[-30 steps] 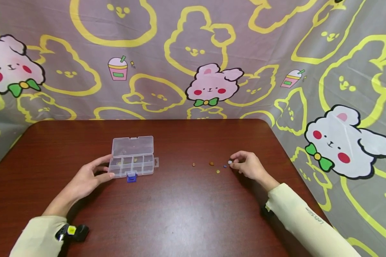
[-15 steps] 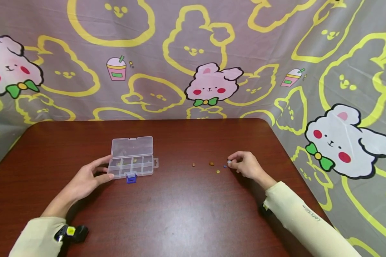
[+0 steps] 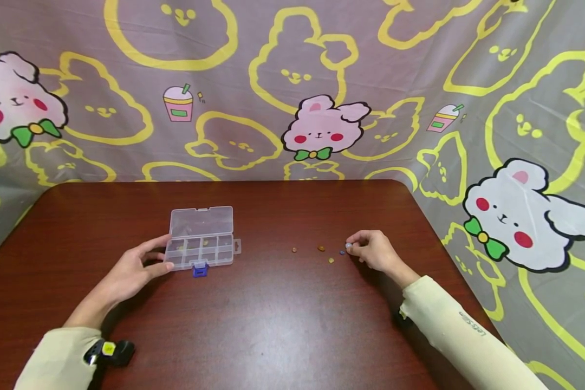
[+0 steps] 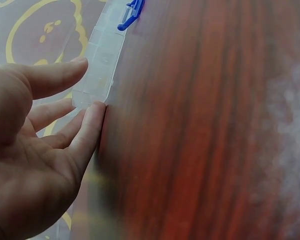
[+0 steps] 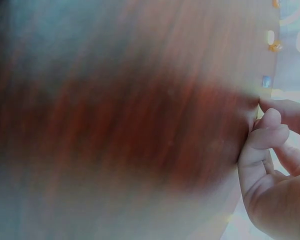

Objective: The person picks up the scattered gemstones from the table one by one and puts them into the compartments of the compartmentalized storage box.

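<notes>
A clear compartment box (image 3: 192, 266) stands on the left of the table, lid (image 3: 202, 222) raised and blue latch (image 3: 200, 271) hanging at its front. My left hand (image 3: 131, 271) holds its left end, thumb at the front corner and fingers along the side. Small yellowish pieces (image 3: 205, 243) lie in some back compartments. Over on the right, my right hand (image 3: 376, 252) pinches a small whitish bead (image 3: 348, 246) between thumb and index finger, low over the table. Close beside it lies a blue bead (image 3: 342, 252), also visible in the right wrist view.
Left of the blue bead lie a yellow bead (image 3: 331, 260), an amber bead (image 3: 321, 248) and an orange bead (image 3: 294, 249). The dark wooden table (image 3: 273, 325) meets a patterned cloth (image 3: 253, 130) at its back and right.
The right hand has shifted slightly left with the whitish bead, toward the blue one. The left hand and box stay in place.
</notes>
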Tool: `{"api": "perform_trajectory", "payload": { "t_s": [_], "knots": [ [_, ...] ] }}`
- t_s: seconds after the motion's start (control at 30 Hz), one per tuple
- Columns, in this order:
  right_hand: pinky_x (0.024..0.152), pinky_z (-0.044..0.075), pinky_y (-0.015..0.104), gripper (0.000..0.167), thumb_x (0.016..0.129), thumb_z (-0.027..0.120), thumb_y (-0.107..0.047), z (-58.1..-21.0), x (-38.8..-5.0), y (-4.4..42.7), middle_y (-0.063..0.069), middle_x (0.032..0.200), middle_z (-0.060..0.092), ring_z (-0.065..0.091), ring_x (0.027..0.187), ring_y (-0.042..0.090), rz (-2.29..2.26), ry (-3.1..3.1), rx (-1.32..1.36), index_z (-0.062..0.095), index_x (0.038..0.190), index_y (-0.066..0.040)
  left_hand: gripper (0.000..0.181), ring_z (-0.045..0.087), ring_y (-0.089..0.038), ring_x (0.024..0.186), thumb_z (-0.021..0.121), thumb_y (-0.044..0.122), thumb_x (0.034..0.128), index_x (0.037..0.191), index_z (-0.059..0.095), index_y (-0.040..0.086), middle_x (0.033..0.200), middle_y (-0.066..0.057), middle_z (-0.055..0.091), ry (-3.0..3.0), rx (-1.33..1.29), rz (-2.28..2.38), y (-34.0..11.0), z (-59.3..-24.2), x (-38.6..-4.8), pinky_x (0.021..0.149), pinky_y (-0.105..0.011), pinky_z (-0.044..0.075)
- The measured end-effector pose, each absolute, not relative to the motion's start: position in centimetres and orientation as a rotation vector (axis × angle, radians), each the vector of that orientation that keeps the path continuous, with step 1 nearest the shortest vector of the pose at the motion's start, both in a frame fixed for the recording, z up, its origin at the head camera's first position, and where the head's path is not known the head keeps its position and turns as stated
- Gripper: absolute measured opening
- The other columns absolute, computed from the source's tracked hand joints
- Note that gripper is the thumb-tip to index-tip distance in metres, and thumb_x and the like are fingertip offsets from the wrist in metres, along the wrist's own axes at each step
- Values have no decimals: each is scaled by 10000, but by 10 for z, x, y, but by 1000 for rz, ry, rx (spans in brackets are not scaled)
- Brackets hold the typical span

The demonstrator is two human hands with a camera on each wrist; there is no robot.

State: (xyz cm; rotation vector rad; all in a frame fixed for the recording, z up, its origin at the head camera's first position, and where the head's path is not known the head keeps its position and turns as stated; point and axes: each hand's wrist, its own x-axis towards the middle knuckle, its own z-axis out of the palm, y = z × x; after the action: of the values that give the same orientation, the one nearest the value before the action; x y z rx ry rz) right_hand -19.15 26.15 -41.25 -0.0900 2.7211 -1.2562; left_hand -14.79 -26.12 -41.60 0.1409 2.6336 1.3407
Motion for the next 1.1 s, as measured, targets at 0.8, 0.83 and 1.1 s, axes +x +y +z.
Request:
{"api": "perform_trajectory", "payload": {
  "t_s": [0.8, 0.83, 1.1],
  "knots": [
    [504, 461, 289, 83, 898, 740, -47, -408, -189, 255, 38, 731, 616, 553, 530, 172, -1259, 2773, -179, 729, 973, -14, 733, 529, -384, 1146, 720, 158, 940, 1548, 338, 8, 1386, -252, 515, 2639, 168, 1379, -263, -417, -148, 765, -211, 462],
    [501, 458, 287, 83, 897, 742, -49, -408, -189, 254, 38, 729, 617, 549, 528, 170, -1266, 2778, -182, 730, 972, -16, 735, 529, -383, 1147, 721, 165, 941, 1549, 337, 11, 1388, -250, 514, 2640, 166, 1375, -263, -418, -148, 766, -213, 462],
    [507, 448, 285, 76, 903, 735, -52, -407, -187, 244, 34, 706, 627, 550, 549, 176, -1267, 2787, -230, 729, 978, -36, 733, 525, -384, 1144, 718, 165, 943, 1552, 336, 18, 1385, -247, 515, 2646, 162, 1373, -262, -418, -148, 770, -211, 464]
  ]
}}
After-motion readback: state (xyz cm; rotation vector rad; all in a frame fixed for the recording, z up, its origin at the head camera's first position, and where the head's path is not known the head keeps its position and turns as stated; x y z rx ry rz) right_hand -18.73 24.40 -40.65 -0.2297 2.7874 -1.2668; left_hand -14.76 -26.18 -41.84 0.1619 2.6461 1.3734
